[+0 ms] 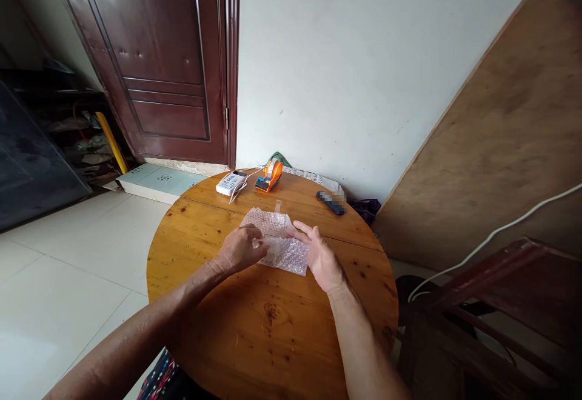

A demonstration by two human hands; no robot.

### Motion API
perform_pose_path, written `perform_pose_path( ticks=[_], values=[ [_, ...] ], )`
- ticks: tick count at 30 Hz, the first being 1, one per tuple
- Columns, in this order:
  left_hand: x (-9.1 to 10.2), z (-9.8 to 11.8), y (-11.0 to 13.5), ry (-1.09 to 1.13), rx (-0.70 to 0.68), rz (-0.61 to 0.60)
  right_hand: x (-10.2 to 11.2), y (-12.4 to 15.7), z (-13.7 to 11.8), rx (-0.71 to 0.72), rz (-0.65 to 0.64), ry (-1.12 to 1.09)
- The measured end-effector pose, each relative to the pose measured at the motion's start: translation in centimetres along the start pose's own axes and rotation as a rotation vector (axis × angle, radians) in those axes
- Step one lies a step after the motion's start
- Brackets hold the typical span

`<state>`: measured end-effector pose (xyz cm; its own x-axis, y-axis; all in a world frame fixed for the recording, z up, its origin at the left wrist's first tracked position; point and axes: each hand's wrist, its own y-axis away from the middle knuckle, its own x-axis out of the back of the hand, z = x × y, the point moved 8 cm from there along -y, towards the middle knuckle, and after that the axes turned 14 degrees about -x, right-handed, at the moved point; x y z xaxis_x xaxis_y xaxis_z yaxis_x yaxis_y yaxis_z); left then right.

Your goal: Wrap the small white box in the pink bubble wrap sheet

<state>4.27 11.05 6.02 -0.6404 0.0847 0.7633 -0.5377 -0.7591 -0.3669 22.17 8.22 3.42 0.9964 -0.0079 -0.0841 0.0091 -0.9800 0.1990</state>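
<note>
A sheet of clear bubble wrap (286,257) lies on the round wooden table, with a raised or folded part at its far side. My left hand (239,248) is at its left edge, fingers curled and thumb close to the index finger, pinching the wrap. On the other side, my right hand (324,262) has its fingers stretched out and apart, touching the wrap's right edge. Just beyond the wrap, a short strip of clear tape (277,206) shows. Whether anything lies inside the wrap I cannot tell.
Toward the back of the wooden table (273,333) stand an orange tape dispenser (271,176) and a white box-like device (230,183) with a white cable. A dark remote-like object (331,202) lies at the back right. A wooden chair (491,315) is at the right.
</note>
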Motion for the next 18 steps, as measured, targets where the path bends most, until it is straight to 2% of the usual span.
perform_pose_path(
  ticks=[3,7,11,15,18],
  values=[
    [-0.4,-0.2,-0.7,0.053,-0.002,0.001,0.0,0.2,-0.2,0.001,-0.045,0.131],
    [-0.6,0.0,-1.3,0.099,-0.02,0.007,-0.1,-0.2,1.0,-0.034,0.072,0.234],
    [-0.9,-0.2,-1.9,0.165,0.055,-0.042,-0.5,-0.3,1.9,-0.078,0.122,0.194],
    [-1.0,-0.7,-1.8,0.326,0.114,-0.046,-0.8,0.0,1.9,-0.122,0.086,0.12],
    [-1.5,-1.1,-1.2,0.46,0.127,-0.1,-1.1,0.2,1.7,-0.143,0.037,0.175]
  ],
)
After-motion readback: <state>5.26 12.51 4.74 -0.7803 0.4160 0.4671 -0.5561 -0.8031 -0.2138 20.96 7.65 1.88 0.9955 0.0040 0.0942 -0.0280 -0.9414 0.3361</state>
